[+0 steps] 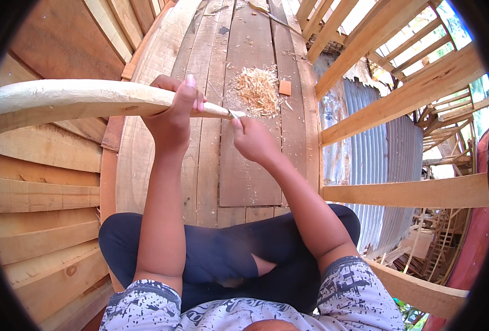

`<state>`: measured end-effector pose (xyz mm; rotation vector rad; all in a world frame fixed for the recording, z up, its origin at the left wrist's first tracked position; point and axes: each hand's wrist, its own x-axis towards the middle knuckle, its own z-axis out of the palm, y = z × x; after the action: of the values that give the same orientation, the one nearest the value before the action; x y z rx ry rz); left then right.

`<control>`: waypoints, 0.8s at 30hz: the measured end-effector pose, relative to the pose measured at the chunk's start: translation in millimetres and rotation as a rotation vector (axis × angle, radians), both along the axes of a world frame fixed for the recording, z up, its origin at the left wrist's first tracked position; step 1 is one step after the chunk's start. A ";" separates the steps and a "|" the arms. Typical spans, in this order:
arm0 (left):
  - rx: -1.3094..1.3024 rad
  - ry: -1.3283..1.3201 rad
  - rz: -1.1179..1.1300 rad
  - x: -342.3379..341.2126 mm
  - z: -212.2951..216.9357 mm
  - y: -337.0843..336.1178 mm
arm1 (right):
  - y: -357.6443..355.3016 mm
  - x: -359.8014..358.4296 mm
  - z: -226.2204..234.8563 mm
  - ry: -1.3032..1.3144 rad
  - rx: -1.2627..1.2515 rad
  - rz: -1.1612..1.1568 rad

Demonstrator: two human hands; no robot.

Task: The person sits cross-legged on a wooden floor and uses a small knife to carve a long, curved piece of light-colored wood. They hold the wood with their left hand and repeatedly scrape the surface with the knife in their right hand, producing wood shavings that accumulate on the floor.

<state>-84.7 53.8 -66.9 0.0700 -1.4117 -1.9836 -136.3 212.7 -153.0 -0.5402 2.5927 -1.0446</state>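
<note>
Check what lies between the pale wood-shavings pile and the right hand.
Head view: only bare plank floor with stray shavings separates the pale wood-shavings pile from the right hand.

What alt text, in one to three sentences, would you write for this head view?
Seated on a plank floor, a person grips a long pale wooden piece in the left hand while the right hand works its tip with a small blade. Wood shavings lie beyond.

You're up on rough plank floor point(244, 165), boards weathered, gaps between them. Pile of wood shavings point(257, 88) lying ahead on planks, small wood offcut point(285, 87) just beside it. Stacked pale timber boards point(40, 220) on your left. Open wooden railing point(399, 99) on your right, corrugated metal sheets point(366, 138) below, bright daylight beyond.
</note>
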 end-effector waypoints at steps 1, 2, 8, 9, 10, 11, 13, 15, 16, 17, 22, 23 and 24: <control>-0.003 0.000 0.010 0.2 -1.5 -0.4 | -6.8 8.9 19.1 0.007 -0.043 0.042; -0.007 0.000 0.013 -0.6 -1.8 0.4 | -8.7 10.4 21.7 -0.016 -0.146 0.064; -0.109 0.005 -0.053 -0.2 1.2 7.8 | 19.1 -17.2 -34.8 -0.062 0.146 -0.059; -0.126 -0.004 -0.048 1.2 -0.8 6.4 | 10.4 -11.4 -21.1 -0.023 0.126 -0.030; -0.126 0.001 -0.051 2.5 -0.7 7.0 | 3.8 -6.5 -7.1 -0.043 0.064 -0.011; -0.123 -0.006 -0.033 3.6 -1.2 5.8 | -2.4 -1.7 7.4 -0.062 0.004 0.005; -0.111 -0.009 -0.028 1.4 1.6 11.4 | 7.3 -5.4 -6.2 -0.099 0.033 -0.037; -0.114 0.007 -0.068 -1.5 3.7 13.8 | 22.8 -23.3 -44.0 -0.135 0.200 -0.127; -0.119 0.013 -0.079 -2.4 3.7 11.9 | 22.9 -21.5 -46.2 -0.103 0.158 -0.120; -0.114 0.021 -0.087 -3.1 2.7 12.6 | 23.8 -16.8 -49.0 -0.070 0.116 -0.114; -0.083 0.002 -0.040 1.6 1.4 7.6 | 4.4 -6.4 6.3 -0.160 0.015 0.006; -0.085 0.012 -0.063 -1.8 2.5 13.4 | 21.3 -18.3 -28.9 -0.187 0.069 -0.066; -0.097 0.020 -0.062 -2.8 1.9 8.4 | 19.9 -22.1 -31.7 -0.215 0.116 -0.112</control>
<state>-87.5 62.2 -65.0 -0.0373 -1.5112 -1.9575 -158.5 232.7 -184.7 -0.2423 2.4963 -0.9230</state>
